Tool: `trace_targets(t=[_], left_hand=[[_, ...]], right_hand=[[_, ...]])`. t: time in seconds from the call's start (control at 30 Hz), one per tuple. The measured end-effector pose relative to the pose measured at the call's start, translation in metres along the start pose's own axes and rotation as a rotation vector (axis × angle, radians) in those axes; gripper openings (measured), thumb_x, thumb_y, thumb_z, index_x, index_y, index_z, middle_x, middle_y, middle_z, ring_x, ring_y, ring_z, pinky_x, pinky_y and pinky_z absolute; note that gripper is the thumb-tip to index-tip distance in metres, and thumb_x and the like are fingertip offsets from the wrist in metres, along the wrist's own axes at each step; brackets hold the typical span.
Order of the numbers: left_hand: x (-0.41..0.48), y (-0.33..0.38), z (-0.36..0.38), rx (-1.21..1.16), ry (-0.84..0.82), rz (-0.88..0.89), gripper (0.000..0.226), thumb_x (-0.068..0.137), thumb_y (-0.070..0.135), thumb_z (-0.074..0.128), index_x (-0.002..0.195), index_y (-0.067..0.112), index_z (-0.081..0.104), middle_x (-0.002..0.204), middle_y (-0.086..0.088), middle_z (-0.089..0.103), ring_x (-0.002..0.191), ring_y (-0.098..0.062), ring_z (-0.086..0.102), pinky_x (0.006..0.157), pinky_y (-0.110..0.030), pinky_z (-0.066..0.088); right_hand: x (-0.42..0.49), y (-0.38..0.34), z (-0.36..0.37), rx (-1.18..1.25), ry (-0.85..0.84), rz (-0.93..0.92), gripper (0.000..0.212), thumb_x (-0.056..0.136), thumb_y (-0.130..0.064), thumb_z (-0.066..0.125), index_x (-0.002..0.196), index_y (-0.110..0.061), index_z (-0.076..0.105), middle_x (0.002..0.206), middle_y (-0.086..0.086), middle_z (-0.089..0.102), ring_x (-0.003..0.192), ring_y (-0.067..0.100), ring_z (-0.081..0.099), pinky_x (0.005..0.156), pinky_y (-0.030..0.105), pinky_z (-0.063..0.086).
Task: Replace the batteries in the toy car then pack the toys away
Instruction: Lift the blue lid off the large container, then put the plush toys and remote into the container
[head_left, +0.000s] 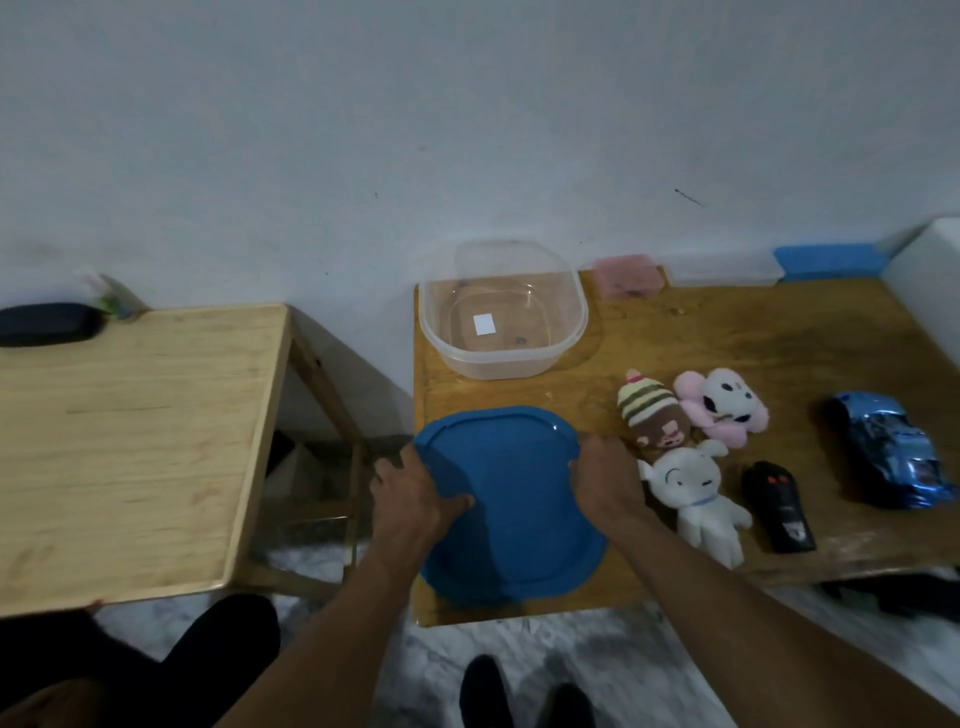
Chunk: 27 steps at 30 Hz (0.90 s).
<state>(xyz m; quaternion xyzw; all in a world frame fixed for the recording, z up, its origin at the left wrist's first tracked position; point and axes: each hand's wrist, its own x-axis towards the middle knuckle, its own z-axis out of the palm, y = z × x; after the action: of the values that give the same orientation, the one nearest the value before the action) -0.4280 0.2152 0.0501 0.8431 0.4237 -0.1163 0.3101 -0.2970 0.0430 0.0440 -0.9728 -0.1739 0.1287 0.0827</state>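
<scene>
Position: shiny blue toy car (888, 449) lies on the worn wooden table (779, 332), well right of my hands, long axis near-to-far; my right hand (605, 480) is nearer. Right hand and left hand (410, 491) each grip a side edge of the blue plastic lid (511, 514). Behind stands a pale wall (467, 130).

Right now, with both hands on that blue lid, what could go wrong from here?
1. The blue lid lies along the left edge of the table; let go carelessly, it may slide off.
2. The right hand is close beside the white plush dog; swinging the lid could knock it.
3. The clear container holds no toys, and the toy car lies out; closing now would be premature.
</scene>
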Motion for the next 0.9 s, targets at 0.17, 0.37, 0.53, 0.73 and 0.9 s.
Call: trace_targets(t=[0.17, 0.37, 0.53, 0.73, 0.9], left_hand=[[-0.007, 0.008, -0.001, 0.064, 0.019, 0.013, 0.097, 0.069, 0.057, 0.076, 0.14, 0.014, 0.025, 0.136, -0.016, 0.031, 0.128, -0.039, 0.035, 0.102, -0.049, 0.039], [-0.013, 0.047, -0.008, -0.06, 0.157, 0.311, 0.084, 0.08, 0.047, 0.072, 0.144, 0.018, 0.027, 0.136, -0.017, 0.037, 0.123, -0.034, 0.043, 0.097, -0.043, 0.044], [-0.019, 0.112, 0.004, -0.177, 0.085, 0.606, 0.072, 0.082, 0.039, 0.072, 0.143, 0.022, 0.036, 0.135, -0.009, 0.041, 0.122, -0.024, 0.046, 0.098, -0.033, 0.044], [-0.027, 0.183, 0.048, -0.096, -0.02, 0.673, 0.071, 0.081, 0.04, 0.072, 0.142, 0.031, 0.036, 0.138, -0.007, 0.036, 0.124, -0.023, 0.042, 0.093, -0.029, 0.041], [-0.016, 0.211, 0.084, -0.011, -0.023, 0.618, 0.077, 0.076, 0.044, 0.075, 0.143, 0.034, 0.038, 0.142, -0.011, 0.03, 0.126, -0.028, 0.043, 0.094, -0.032, 0.043]], right_hand=[[-0.001, -0.001, -0.012, 0.042, -0.031, 0.007, 0.012, 0.094, -0.016, 0.054, 0.096, -0.007, 0.062, 0.102, 0.011, 0.065, 0.091, 0.025, 0.063, 0.065, 0.03, 0.045], [0.001, 0.012, -0.052, 0.211, 0.225, -0.062, 0.024, 0.091, -0.024, 0.054, 0.107, -0.01, 0.065, 0.099, 0.011, 0.067, 0.093, 0.029, 0.062, 0.074, 0.034, 0.049], [0.007, 0.069, -0.086, 0.374, 0.246, -0.029, 0.036, 0.091, -0.028, 0.057, 0.125, -0.017, 0.059, 0.117, 0.008, 0.064, 0.108, 0.024, 0.059, 0.095, 0.036, 0.047], [0.026, 0.144, -0.105, 0.175, 0.123, -0.022, 0.035, 0.091, -0.051, 0.044, 0.121, -0.034, 0.053, 0.117, -0.007, 0.054, 0.112, 0.015, 0.054, 0.093, 0.029, 0.04], [0.062, 0.203, -0.097, 0.229, 0.059, -0.116, 0.05, 0.077, -0.054, 0.057, 0.122, -0.033, 0.057, 0.119, -0.002, 0.061, 0.107, 0.018, 0.057, 0.091, 0.035, 0.047]])
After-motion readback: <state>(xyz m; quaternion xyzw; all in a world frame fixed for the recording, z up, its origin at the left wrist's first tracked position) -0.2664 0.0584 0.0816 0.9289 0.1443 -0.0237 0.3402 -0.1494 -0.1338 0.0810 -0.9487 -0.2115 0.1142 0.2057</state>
